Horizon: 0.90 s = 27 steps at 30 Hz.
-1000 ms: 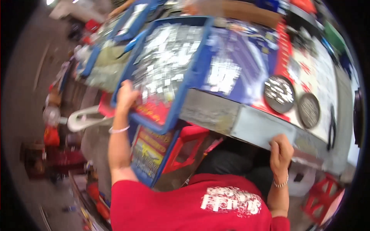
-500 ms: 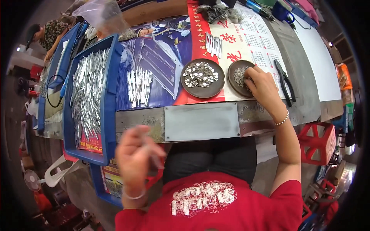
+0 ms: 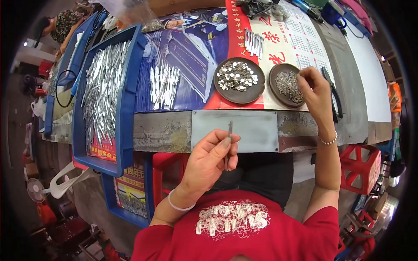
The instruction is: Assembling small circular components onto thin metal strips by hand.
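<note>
My left hand (image 3: 209, 158) pinches a thin metal strip (image 3: 230, 129) upright, in front of the table's edge. My right hand (image 3: 317, 91) is closed in a pinch beside the right-hand brown dish (image 3: 275, 95), which holds small metal pins (image 3: 287, 85). Anything between those fingertips is too small to make out. Left of that dish, a larger brown dish (image 3: 237, 98) carries small shiny round discs (image 3: 235, 75). A bundle of silvery metal strips (image 3: 164, 88) lies on the blue poster, and a smaller row of strips (image 3: 254, 43) lies behind the dishes.
A deep blue tray (image 3: 128, 100) full of loose metal strips (image 3: 102, 91) stands at the left. Black-handled pliers (image 3: 334, 98) lie right of the dishes. A pale metal plate (image 3: 261, 130) covers the table's front edge. A red stool (image 3: 359, 169) stands at the right.
My left hand has come from the left to the middle, with the strip in it now clearly seen. My right hand has drawn back from the pins to the dish's right side.
</note>
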Motion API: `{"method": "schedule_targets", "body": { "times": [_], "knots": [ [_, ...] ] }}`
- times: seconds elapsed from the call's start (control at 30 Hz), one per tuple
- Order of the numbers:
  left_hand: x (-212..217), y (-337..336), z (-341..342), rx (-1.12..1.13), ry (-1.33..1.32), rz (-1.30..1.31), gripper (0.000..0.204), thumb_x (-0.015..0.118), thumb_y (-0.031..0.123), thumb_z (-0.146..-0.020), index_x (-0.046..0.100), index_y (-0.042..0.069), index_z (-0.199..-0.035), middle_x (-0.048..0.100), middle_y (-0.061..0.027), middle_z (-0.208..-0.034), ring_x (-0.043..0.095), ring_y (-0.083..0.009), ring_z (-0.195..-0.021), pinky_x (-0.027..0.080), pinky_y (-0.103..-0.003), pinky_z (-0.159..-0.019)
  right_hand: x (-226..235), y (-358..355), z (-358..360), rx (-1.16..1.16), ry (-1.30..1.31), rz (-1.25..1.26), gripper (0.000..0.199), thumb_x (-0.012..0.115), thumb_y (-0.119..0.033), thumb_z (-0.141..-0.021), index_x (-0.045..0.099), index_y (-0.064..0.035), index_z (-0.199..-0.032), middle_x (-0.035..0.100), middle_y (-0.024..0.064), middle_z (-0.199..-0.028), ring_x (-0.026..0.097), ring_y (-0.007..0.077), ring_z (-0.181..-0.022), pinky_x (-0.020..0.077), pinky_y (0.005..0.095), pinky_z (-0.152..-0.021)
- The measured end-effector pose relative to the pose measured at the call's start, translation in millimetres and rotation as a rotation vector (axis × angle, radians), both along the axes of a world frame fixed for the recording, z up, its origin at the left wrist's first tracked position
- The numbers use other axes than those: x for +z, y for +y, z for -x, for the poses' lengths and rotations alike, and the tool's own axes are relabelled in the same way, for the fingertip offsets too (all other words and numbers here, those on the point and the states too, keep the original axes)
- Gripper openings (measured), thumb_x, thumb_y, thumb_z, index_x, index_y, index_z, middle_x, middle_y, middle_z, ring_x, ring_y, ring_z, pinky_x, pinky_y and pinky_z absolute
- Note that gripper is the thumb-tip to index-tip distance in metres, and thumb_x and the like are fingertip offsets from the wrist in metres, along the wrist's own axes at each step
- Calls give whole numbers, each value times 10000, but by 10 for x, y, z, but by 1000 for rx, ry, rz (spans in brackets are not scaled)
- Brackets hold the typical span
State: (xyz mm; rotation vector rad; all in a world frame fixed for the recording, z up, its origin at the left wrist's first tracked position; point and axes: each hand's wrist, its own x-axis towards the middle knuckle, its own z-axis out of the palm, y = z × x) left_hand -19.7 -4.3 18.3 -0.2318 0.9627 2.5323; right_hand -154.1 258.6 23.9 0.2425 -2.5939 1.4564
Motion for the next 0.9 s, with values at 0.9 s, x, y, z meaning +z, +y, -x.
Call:
{"method": "schedule_targets", "body": {
  "times": [0.9],
  "knots": [
    [-152,69,-138,-216,-328,-387,191,491,268,-954,533,81,-950,579,-13,-765,565,-70,-572,430,-169,-476,-7,-923,-1234,342,-128,393,136,548,83,-834,562,23,-956,577,71,-842,587,118,-716,478,232,-652]
  ]
}}
